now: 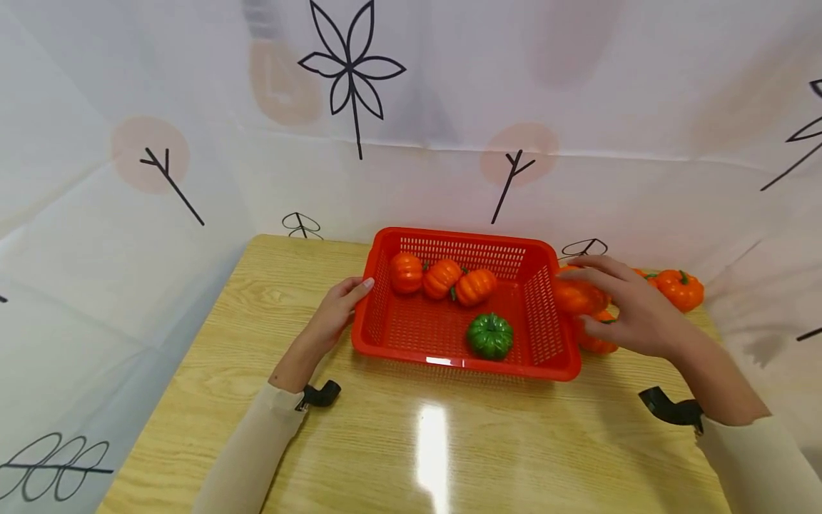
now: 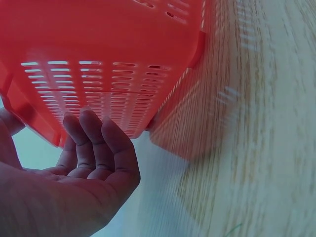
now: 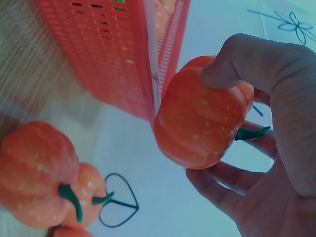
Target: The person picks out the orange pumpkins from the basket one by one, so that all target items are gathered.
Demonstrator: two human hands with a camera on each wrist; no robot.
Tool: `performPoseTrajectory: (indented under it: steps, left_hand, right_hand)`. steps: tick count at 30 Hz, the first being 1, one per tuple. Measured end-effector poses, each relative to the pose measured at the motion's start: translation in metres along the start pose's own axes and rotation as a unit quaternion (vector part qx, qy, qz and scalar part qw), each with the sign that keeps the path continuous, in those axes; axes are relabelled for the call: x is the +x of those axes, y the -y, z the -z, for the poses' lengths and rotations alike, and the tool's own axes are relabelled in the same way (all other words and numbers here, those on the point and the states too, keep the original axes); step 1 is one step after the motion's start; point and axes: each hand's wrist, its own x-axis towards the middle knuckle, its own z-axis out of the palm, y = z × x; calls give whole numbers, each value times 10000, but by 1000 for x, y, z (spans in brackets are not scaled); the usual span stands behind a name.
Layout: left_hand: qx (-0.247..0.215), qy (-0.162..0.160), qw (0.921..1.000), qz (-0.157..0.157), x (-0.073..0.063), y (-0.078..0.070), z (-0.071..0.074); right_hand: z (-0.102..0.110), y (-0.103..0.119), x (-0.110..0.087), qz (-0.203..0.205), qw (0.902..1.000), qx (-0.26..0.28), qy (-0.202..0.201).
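Note:
A red plastic basket (image 1: 411, 355) with slotted walls stands on the table, holding three orange pumpkins (image 1: 442, 278) and one green pumpkin (image 1: 490, 335). My left hand (image 1: 335, 314) grips the basket's left end, its thumb at the rim and its bent fingers against the outer wall, as the left wrist view shows. In my right hand (image 1: 632, 307) is another orange pumpkin (image 3: 202, 118), pinched between thumb and fingers beside the basket's right end. Its green stem points toward the palm in the right wrist view.
More orange pumpkins (image 1: 681, 289) lie on the table to the right of the basket, partly hidden by my right hand. The wooden table (image 1: 359, 442) extends toward me. A white cloth (image 1: 437, 185) with plant drawings hangs behind it.

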Motion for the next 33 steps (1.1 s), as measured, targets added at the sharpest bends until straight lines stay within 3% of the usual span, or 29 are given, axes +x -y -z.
performPoseTrajectory:
  steps: [24,33]
  left_hand:
    - [-38,-20,10000,22,-1,-1,0]
    - [-51,-95,9999,72,0,-1,-1]
  right_hand:
    - [1,-33,-52,-507,9943,116,-930]
    - [-7,-43,-73,-734,9890,409,-1217]
